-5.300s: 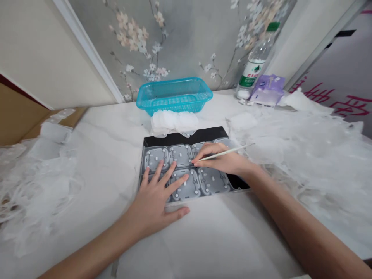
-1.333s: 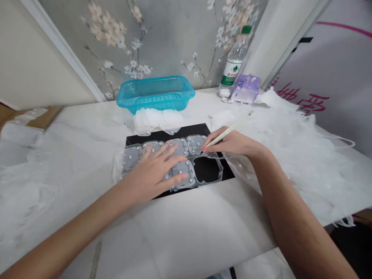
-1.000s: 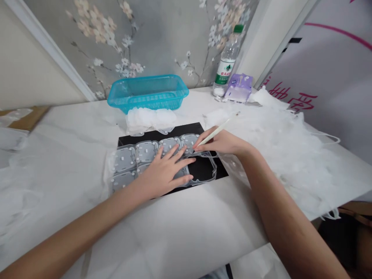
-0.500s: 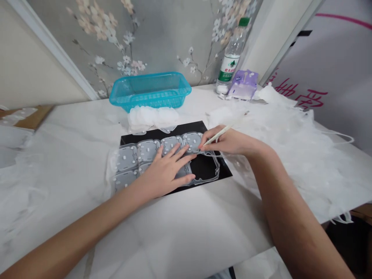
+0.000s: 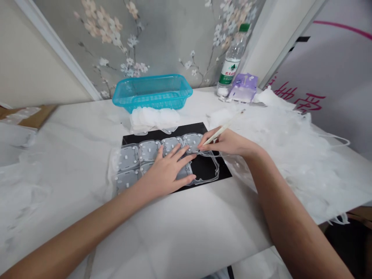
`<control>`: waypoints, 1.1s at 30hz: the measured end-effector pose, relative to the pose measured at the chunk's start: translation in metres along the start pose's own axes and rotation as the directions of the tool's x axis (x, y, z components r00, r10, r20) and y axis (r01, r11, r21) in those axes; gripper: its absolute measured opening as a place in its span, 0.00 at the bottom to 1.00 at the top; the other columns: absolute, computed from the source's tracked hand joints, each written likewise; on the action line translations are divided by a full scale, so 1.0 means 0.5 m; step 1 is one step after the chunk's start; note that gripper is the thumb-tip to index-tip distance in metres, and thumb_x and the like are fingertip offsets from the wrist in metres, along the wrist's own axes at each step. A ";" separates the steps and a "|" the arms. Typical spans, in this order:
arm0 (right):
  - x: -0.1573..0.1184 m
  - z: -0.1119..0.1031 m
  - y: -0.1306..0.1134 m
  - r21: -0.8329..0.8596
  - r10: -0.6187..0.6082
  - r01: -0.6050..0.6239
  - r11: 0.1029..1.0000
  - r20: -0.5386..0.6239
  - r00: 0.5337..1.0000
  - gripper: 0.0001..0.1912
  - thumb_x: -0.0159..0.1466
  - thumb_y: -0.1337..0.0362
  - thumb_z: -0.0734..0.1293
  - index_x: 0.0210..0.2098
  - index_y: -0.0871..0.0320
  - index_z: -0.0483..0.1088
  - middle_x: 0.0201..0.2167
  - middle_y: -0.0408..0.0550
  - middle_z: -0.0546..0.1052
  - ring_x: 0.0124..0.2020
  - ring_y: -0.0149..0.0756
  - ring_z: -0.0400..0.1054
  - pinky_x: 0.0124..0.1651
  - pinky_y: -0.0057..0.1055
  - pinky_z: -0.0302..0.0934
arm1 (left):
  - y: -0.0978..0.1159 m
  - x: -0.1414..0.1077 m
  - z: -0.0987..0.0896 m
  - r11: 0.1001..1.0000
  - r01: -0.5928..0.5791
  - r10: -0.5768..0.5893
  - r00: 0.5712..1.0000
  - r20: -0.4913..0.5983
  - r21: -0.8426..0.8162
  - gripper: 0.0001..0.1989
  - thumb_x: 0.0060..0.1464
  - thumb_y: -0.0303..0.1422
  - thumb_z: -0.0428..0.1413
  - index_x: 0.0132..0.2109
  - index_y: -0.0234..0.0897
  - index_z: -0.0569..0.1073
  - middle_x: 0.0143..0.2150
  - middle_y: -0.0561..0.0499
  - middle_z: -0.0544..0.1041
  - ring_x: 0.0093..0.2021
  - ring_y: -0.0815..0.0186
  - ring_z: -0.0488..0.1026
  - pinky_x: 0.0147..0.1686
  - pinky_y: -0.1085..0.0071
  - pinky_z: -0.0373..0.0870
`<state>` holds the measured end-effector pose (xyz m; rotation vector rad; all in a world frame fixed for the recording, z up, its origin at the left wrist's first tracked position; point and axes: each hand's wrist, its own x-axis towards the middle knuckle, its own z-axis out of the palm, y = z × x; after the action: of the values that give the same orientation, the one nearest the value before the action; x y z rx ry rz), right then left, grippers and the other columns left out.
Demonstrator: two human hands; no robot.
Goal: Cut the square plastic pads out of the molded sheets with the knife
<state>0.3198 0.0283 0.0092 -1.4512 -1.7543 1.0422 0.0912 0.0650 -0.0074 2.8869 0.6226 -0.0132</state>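
Observation:
A translucent sheet of rounded-square pieces (image 5: 149, 150) lies on a black mat (image 5: 139, 138), with small white bits on the pieces. My left hand (image 5: 167, 168) rests flat on the sheet, fingers spread. At the sheet's right end is an opening edged by a thin clear frame (image 5: 217, 170), through which the black mat shows. My right hand (image 5: 216, 141) grips a slim pale pen-like tool (image 5: 223, 127) in a pinch. Its lower tip meets the corner of the top right piece; my fingers partly hide the contact.
Behind the mat, stacked white translucent pieces (image 5: 155, 117) sit before a blue plastic basket (image 5: 152, 91). A water bottle (image 5: 231, 64) and a purple packet (image 5: 244, 87) stand near the wall. Heaped clear plastic scraps (image 5: 305, 162) cover the right side. A cardboard box (image 5: 43, 116) is far left.
The view has shifted slightly. Against the sheet, my left hand stays put, and the tool in my right hand has barely moved, staying near the same corner.

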 end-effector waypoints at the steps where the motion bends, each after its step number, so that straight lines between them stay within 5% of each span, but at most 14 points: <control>1: 0.000 0.001 0.000 0.004 0.000 0.000 1.000 -0.006 1.000 0.09 0.54 0.60 0.68 0.29 0.61 0.74 0.27 0.46 0.76 0.30 0.31 0.67 0.34 0.28 0.61 | 0.000 0.000 -0.001 1.000 0.002 -0.002 1.000 0.000 0.000 0.29 0.60 0.50 0.39 0.63 0.44 0.57 0.68 0.46 0.52 0.67 0.52 0.46 0.60 0.37 0.38; 23: 0.008 0.024 -0.012 0.056 -0.026 0.028 0.998 -0.028 0.999 0.07 0.55 0.62 0.68 0.30 0.61 0.73 0.28 0.45 0.76 0.32 0.33 0.69 0.35 0.29 0.63 | 0.002 0.001 -0.002 1.000 0.017 -0.016 1.000 0.021 -0.025 0.29 0.60 0.50 0.40 0.62 0.43 0.58 0.68 0.43 0.51 0.68 0.52 0.44 0.59 0.36 0.36; 33: -0.006 -0.004 -0.017 -0.105 0.003 -0.002 0.994 0.012 1.000 0.07 0.56 0.63 0.66 0.29 0.60 0.73 0.26 0.44 0.75 0.28 0.30 0.67 0.31 0.26 0.61 | 0.002 0.001 -0.004 0.999 0.023 -0.023 1.000 0.014 -0.033 0.28 0.60 0.50 0.40 0.62 0.44 0.58 0.69 0.46 0.50 0.68 0.52 0.45 0.60 0.37 0.36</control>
<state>0.3179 0.0252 0.0176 -1.5138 -1.8409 0.9741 0.0919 0.0645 -0.0053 2.8454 0.6472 -0.0251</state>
